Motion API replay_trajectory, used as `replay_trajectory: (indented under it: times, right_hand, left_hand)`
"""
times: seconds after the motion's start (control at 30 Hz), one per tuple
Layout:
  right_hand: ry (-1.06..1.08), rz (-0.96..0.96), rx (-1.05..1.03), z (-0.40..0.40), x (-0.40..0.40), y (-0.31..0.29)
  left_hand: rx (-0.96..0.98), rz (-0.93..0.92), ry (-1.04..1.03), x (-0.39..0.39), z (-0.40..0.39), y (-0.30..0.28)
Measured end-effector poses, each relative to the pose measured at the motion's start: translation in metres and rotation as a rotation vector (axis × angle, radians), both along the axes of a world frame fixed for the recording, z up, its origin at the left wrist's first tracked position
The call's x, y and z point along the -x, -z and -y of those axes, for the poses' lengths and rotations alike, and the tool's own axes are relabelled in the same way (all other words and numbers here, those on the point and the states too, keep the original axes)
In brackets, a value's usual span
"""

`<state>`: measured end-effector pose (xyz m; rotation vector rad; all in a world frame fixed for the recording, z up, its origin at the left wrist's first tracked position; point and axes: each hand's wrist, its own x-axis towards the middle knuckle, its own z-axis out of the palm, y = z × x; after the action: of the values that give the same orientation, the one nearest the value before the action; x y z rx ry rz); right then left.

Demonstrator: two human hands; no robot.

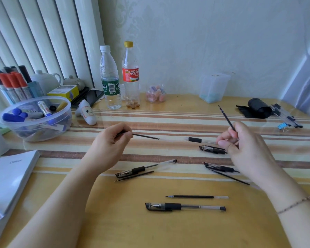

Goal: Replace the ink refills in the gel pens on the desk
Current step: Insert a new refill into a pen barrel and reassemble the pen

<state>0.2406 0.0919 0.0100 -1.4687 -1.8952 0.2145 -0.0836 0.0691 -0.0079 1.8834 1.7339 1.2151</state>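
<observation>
My left hand (113, 140) pinches a thin black ink refill (145, 136) that points right over the striped desk. My right hand (245, 145) grips a second refill (226, 118) angled up and left, and its fingertips also hold a clear pen barrel with a black grip (195, 139) lying level toward the left. On the desk lie a capped gel pen (184, 206) with a loose refill (195, 196) above it, a gel pen (143, 169) beside another refill (134, 176), and two more black-capped pens (213, 149) (220, 167), the lower one with a refill (231, 177).
A plastic bowl of markers (36, 119) and a marker holder stand at the left, with a booklet (7, 179) at the near left edge. Two bottles (111, 77) (131, 74), a small jar (156, 93) and a clear box (213, 88) line the back wall. A black roll (258, 108) and spare pens (286, 117) sit far right.
</observation>
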Motion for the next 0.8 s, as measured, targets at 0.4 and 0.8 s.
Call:
replay_trajectory:
  times: [0.4, 0.8]
  right_hand:
    - [0.077, 0.052, -0.007, -0.003, -0.006, 0.001]
    - [0.032, 0.017, -0.033, 0.002, -0.003, -0.003]
  left_hand:
    - [0.162, -0.483, -0.245, 0.016, -0.004, 0.013]
    - [0.18, -0.484, -0.348, 0.016, 0.002, 0.003]
